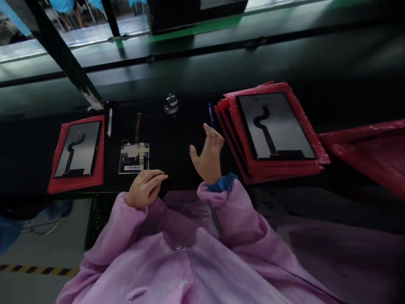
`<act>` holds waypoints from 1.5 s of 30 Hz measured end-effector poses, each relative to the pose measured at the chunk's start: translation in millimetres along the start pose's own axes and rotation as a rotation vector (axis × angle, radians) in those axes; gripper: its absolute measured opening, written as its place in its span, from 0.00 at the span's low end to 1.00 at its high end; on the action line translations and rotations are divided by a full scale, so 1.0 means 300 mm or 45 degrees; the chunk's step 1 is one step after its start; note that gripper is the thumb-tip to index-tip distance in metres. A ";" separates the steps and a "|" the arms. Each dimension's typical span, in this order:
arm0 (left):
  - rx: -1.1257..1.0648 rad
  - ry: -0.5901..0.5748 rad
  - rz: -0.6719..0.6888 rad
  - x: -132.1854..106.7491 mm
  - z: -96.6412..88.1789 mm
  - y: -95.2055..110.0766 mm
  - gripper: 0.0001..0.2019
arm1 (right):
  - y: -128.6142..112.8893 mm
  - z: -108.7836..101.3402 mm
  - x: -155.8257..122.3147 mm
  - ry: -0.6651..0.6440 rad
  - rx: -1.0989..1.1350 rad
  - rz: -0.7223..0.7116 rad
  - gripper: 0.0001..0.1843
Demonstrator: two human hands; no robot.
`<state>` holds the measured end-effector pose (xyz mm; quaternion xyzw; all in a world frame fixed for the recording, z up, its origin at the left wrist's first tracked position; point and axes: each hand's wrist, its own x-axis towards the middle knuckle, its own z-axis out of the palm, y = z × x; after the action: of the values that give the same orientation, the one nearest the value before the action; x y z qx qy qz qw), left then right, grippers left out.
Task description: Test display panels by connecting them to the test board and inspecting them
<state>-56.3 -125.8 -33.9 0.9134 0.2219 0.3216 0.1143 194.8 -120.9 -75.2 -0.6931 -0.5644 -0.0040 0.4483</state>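
Note:
My left hand (146, 188) rests at the table's front edge, its fingers stretched loosely to the right with nothing visible in them. Just beyond it lies a small display panel (134, 158) with a circuit board, pale tape and a brown ribbon cable (138, 128). My right hand (209, 154) is over the dark tabletop, thumb and fingers apart and holding nothing; a blue band circles its wrist. Close to its fingertips is a blue pen (211, 115). To its right, a larger display panel (286, 131) with a curved black flex cable lies on stacked red bubble-wrap pouches (303, 114).
Another display panel (89, 145) sits on red pouches (98, 179) at left, beside a white pen (109, 121). A shiny metal object (171, 104) stands at the back. More red wrap (363, 139) extends at far right. A dark post (63, 55) rises at back left.

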 end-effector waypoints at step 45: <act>-1.688 0.227 -1.719 0.106 0.086 0.121 0.30 | -0.035 -0.290 -0.352 -0.044 -0.173 -0.203 0.13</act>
<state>-5.8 -144.0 -23.9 0.3134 0.4831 0.3167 0.7537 191.8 -258.0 -70.7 -0.6747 -0.6240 -0.0660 0.3885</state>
